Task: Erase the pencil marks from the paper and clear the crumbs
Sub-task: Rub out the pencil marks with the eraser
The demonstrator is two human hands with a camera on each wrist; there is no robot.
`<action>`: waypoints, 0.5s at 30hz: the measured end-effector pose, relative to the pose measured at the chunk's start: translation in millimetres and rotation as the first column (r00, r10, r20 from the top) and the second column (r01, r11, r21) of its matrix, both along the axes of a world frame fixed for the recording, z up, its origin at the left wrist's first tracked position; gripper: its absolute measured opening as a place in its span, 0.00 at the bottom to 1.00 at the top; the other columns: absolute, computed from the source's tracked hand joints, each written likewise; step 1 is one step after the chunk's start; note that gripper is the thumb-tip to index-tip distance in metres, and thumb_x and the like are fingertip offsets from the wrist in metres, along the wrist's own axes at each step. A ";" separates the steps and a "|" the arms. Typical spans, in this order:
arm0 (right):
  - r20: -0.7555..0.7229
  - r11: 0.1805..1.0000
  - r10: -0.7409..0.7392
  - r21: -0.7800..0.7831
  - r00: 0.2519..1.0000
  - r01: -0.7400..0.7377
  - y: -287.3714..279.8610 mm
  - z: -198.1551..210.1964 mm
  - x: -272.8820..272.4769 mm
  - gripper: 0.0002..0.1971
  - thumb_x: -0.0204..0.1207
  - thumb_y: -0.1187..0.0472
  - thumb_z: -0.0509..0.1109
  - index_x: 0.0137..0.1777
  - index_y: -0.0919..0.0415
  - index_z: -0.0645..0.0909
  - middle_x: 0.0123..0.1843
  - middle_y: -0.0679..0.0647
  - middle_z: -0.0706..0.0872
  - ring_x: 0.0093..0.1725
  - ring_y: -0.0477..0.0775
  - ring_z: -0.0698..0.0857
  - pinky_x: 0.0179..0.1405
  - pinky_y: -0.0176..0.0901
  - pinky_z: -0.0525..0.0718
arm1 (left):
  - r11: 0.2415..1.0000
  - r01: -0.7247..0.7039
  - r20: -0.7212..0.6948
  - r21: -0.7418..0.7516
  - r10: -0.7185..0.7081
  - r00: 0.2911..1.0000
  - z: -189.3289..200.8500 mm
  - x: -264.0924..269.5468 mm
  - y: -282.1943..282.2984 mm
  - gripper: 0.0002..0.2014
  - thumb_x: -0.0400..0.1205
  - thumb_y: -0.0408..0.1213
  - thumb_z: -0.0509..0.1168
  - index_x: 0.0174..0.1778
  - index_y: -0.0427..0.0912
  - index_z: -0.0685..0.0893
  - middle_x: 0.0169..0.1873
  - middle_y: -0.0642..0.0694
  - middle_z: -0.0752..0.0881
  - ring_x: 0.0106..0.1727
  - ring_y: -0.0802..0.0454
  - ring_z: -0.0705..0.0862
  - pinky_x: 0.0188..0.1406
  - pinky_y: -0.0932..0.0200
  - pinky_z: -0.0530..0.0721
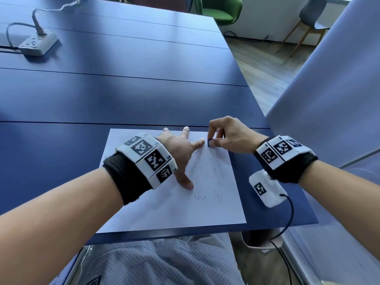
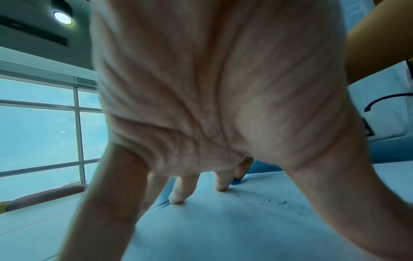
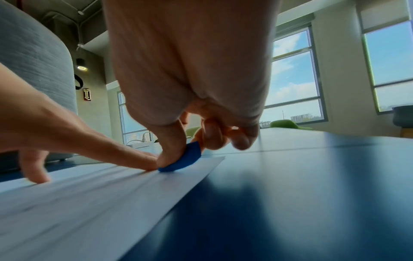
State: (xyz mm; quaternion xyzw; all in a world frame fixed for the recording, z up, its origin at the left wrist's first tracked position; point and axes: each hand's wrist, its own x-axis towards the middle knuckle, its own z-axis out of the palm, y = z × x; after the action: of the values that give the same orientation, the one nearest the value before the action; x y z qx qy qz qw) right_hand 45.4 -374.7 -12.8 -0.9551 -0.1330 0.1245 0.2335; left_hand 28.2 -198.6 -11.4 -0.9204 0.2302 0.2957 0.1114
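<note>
A white sheet of paper (image 1: 164,204) lies on the blue table (image 1: 102,95) near its front right corner. Faint pencil marks (image 1: 216,167) and dark eraser crumbs (image 1: 198,195) show on its right half. My left hand (image 1: 181,145) presses flat on the paper with fingers spread, its fingertips (image 2: 176,200) down on the sheet. My right hand (image 1: 226,132) pinches a small blue eraser (image 1: 209,142) between thumb and fingers and holds it against the paper's far right part, right beside the left index fingertip. The eraser (image 3: 182,159) touches the sheet close to its edge.
A grey power strip (image 1: 38,44) with a cable sits at the table's far left. A pale upholstered panel (image 1: 329,99) stands to the right of the table. Green and grey chairs (image 1: 222,9) stand beyond the far edge. Crumbs (image 2: 281,202) lie scattered by my left thumb.
</note>
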 end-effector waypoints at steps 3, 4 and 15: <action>-0.125 0.996 0.091 -0.004 0.988 -0.093 -3.8 1.1 -12.8 0.04 0.71 0.63 0.77 0.38 0.55 0.84 0.30 0.47 0.80 0.24 0.38 0.74 0.25 0.25 0.71 | 1.000 0.016 0.009 0.020 -0.016 1.000 2.0 -0.6 -1.2 0.65 0.64 0.70 0.73 0.83 0.61 0.31 0.84 0.39 0.34 0.79 0.17 0.48 0.74 0.35 0.67; -0.163 0.993 0.113 -0.024 0.980 -0.119 -3.5 3.4 -13.4 0.04 0.70 0.62 0.77 0.38 0.55 0.84 0.31 0.47 0.80 0.24 0.38 0.74 0.24 0.25 0.71 | 1.000 0.016 0.009 0.024 -0.016 1.000 2.8 -0.8 -1.4 0.65 0.64 0.70 0.73 0.82 0.61 0.31 0.84 0.39 0.33 0.79 0.17 0.48 0.74 0.36 0.67; -0.188 0.992 0.121 -0.008 0.975 -0.125 -1.8 4.6 -17.7 0.04 0.71 0.61 0.77 0.39 0.54 0.84 0.29 0.45 0.79 0.24 0.40 0.74 0.25 0.29 0.71 | 1.000 0.008 0.007 0.020 -0.008 1.000 2.9 -1.5 -1.5 0.65 0.63 0.70 0.74 0.83 0.61 0.32 0.84 0.40 0.34 0.79 0.17 0.48 0.74 0.33 0.67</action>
State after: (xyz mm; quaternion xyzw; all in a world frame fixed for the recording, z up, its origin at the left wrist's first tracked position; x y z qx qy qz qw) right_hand 27.7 -376.5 -8.2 -0.9314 -0.1681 0.2291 0.2274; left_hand 26.7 -200.1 -8.5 -0.9193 0.2307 0.2944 0.1224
